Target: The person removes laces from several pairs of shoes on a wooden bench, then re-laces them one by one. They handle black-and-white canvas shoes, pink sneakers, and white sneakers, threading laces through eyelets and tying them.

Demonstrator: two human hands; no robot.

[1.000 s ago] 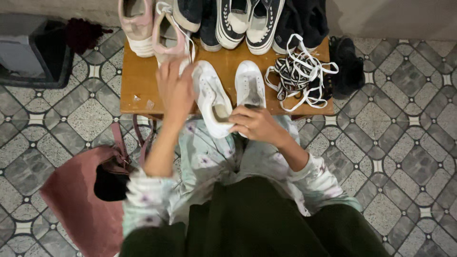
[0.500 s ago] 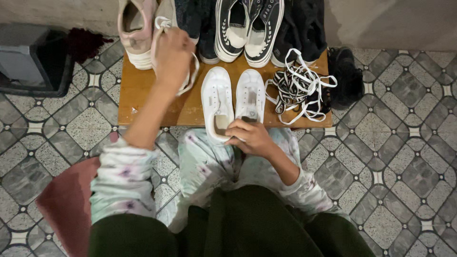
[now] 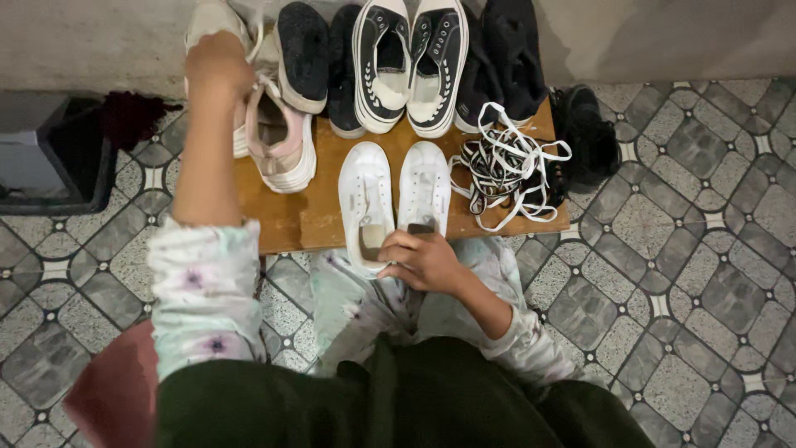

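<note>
A pair of white slip-on shoes [image 3: 394, 197] lies side by side on the low wooden board [image 3: 290, 220]. My right hand [image 3: 421, 260] rests on their heel ends, fingers curled over the rims of both. My left hand [image 3: 217, 70] reaches far forward to the back left and holds a pale pink sneaker [image 3: 280, 139] by its top end, close to a second pale shoe [image 3: 214, 18].
Black-and-white sneakers [image 3: 410, 62] and dark shoes [image 3: 319, 58] line the back of the board. A heap of black and white laces [image 3: 506, 166] lies at the right. A dark bin [image 3: 50, 158] stands on the tiled floor at left; a pink bag [image 3: 112, 394] is near my knee.
My left hand has gone from the white shoes out to the back left, onto the pink sneaker. The white pair now lies aligned, my right hand still at its heels.
</note>
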